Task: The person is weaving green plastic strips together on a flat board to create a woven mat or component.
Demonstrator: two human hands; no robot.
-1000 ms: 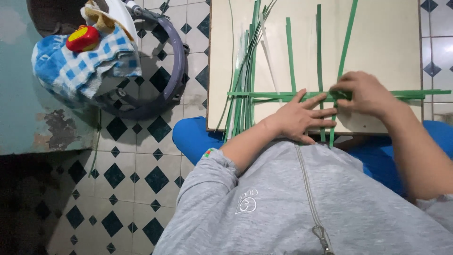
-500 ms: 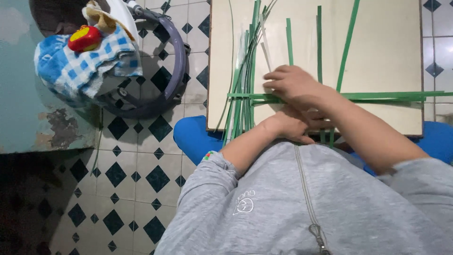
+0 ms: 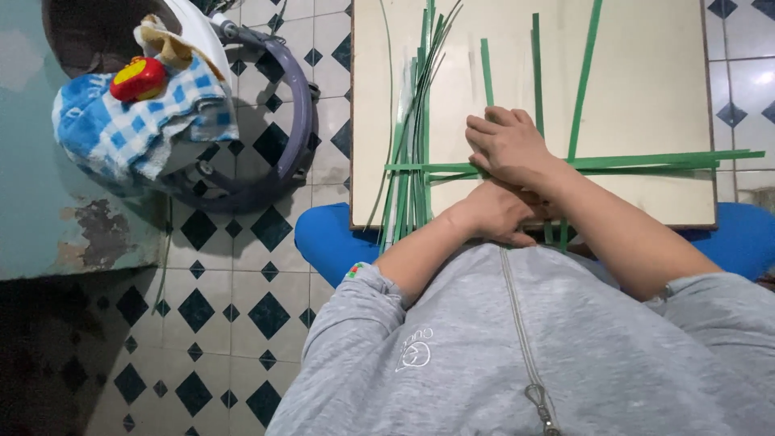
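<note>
A pale board (image 3: pixel 646 81) lies across my lap with thin green strips on it. Long horizontal strips (image 3: pixel 662 161) cross several upright strips (image 3: pixel 585 73). My right hand (image 3: pixel 504 145) reaches across to the left and presses down on the crossing, fingers curled over an upright strip. My left hand (image 3: pixel 484 214) lies at the board's near edge, under my right forearm, on the strip ends; its fingers are hidden. A loose bundle of green strips (image 3: pixel 416 121) lies just left of both hands.
A blue seat (image 3: pixel 331 238) shows beneath the board. On the diamond-tiled floor (image 3: pixel 226 307) at the left stands a grey ring-shaped frame (image 3: pixel 299 105) with a blue checked cloth (image 3: pixel 137 133) and a red and yellow toy (image 3: pixel 139 77). A teal wall (image 3: pixel 32 202) is at the far left.
My right hand has moved from the right part of the weave across to the left, over my left hand. My left hand has slid back toward the board's near edge.
</note>
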